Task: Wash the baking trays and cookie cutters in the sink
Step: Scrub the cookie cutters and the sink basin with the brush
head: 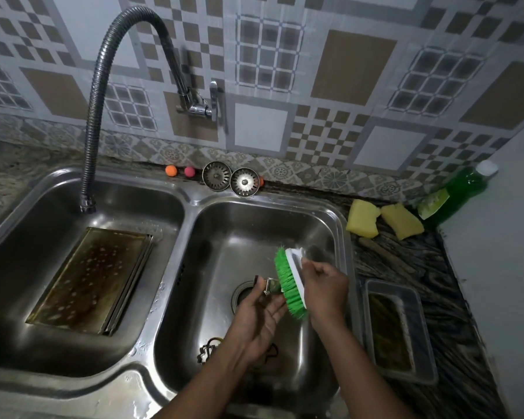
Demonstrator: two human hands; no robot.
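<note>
Steel sink under tiled wall; left hand holds cutter, right hand brush.

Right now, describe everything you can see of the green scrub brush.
The scrub brush has bright green bristles on a white, plastic-looking back. It is tilted on edge over the right sink basin, near the drain, bristles facing left. The right hand grips its white back; the bristles meet a small metal cookie cutter pinched in the left hand.
</note>
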